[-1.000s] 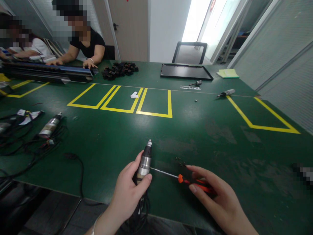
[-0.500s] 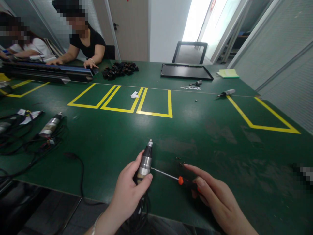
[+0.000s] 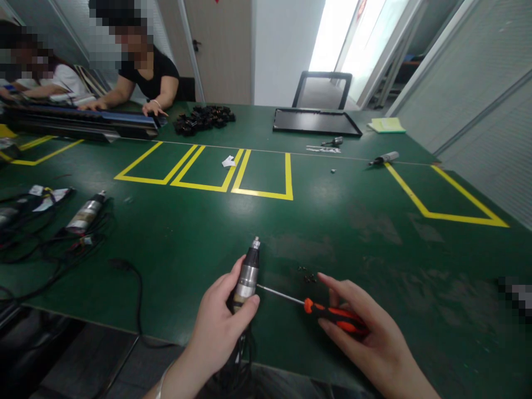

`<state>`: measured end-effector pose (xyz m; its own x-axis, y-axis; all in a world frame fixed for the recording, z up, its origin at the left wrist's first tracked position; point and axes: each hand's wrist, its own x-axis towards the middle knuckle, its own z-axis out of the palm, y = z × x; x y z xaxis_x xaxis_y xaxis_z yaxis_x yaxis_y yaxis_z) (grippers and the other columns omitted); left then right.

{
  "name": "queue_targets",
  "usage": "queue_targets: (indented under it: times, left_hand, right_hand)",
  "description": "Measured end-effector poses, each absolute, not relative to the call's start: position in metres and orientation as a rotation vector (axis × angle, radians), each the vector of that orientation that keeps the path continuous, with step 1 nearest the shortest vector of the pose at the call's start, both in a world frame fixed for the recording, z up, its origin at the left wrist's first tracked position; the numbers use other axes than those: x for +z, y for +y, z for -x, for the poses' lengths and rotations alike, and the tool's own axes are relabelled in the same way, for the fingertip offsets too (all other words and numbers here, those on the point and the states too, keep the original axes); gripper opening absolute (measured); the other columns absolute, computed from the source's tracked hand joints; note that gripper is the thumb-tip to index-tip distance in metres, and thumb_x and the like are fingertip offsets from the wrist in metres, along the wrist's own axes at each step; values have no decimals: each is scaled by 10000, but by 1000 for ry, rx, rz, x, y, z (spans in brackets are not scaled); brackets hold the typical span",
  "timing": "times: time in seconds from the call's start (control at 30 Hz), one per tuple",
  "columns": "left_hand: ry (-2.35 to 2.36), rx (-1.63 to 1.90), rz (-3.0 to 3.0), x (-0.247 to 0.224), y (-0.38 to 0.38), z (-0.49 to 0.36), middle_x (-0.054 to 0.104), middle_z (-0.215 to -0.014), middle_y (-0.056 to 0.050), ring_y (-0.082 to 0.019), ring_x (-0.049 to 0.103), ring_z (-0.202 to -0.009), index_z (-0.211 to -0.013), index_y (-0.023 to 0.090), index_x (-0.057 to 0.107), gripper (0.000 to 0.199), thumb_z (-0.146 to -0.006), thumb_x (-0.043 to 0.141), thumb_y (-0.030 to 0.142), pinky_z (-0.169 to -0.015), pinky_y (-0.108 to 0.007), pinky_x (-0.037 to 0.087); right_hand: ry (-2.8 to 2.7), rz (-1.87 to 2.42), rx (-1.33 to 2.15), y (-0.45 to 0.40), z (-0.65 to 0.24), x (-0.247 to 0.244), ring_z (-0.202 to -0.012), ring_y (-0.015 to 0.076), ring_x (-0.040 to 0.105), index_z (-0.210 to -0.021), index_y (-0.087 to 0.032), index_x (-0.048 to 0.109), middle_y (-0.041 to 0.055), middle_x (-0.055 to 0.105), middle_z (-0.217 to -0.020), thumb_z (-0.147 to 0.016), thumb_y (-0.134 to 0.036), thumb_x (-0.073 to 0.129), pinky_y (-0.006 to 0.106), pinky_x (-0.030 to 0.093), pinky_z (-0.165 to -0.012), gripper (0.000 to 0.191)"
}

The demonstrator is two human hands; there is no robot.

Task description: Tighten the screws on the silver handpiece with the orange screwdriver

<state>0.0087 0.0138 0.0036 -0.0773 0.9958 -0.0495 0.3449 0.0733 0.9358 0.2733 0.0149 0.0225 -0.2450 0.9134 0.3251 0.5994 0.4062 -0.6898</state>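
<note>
My left hand (image 3: 226,318) is wrapped round an electric screwdriver (image 3: 248,277), a silver and black cylinder with its metal nose pointing away from me. Its cable hangs below the hand. My right hand (image 3: 366,332) holds a hand screwdriver (image 3: 338,317) with an orange and black handle. The handle's back end lies against the palm, while the index finger and thumb are spread loosely on either side. The thin shaft reaches left, its tip at the side of the electric screwdriver. Several small dark screws (image 3: 310,277) lie on the table just beyond my right fingertips.
On the green table (image 3: 199,233), another electric screwdriver (image 3: 86,213) lies among tangled black cables at left. Farther back are yellow tape outlines (image 3: 261,194), a heap of black parts (image 3: 203,119), a black frame panel (image 3: 318,121) and a silver driver (image 3: 384,158). Two people sit at far left.
My right index finger and thumb have spread apart, uncovering more of the screwdriver's handle, which appears turned to show more orange. My left hand and the electric screwdriver stay in place.
</note>
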Motion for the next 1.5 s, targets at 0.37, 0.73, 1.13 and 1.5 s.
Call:
queue_targets:
  times: [0.37,0.73,1.13,1.5]
  left_hand:
    - [1558,1017,-1403,5,14,-8,724,-1035,-66,-261,652,-941,-1433,178,595,618,-847,662,363,-840,-349,475]
    - [1553,1017,-1370,4,15,-9,727,-1088,-80,-278,651,-1014,-1435,181,593,624,-840,667,353,-860,-355,478]
    - [1565,1025,-1397,6,14,-9,730,-1043,-63,-260,659,-952,-1423,193,607,606,-838,668,341,-828,-345,492]
    - [1556,1027,-1388,5,14,-9,723,-1036,-63,-258,652,-960,-1425,195,605,596,-849,667,338,-829,-339,483]
  right_hand:
    - [-1887,1445,899,12,-273,22,-564,126,669,-1445,-256,584,-33,688,-657,-1042,-366,453,200,539,-542,438]
    - [-1946,1339,593,13,-275,18,-792,147,723,-1328,-341,649,-1,743,-964,-857,-231,720,207,600,-703,489]
    - [-1860,1396,911,14,-275,20,-677,142,702,-1411,-263,594,18,762,-878,-998,-427,532,231,565,-622,448]
    - [-1916,1449,719,12,-274,21,-704,153,716,-1318,-275,670,22,744,-886,-921,-324,644,228,582,-629,402]
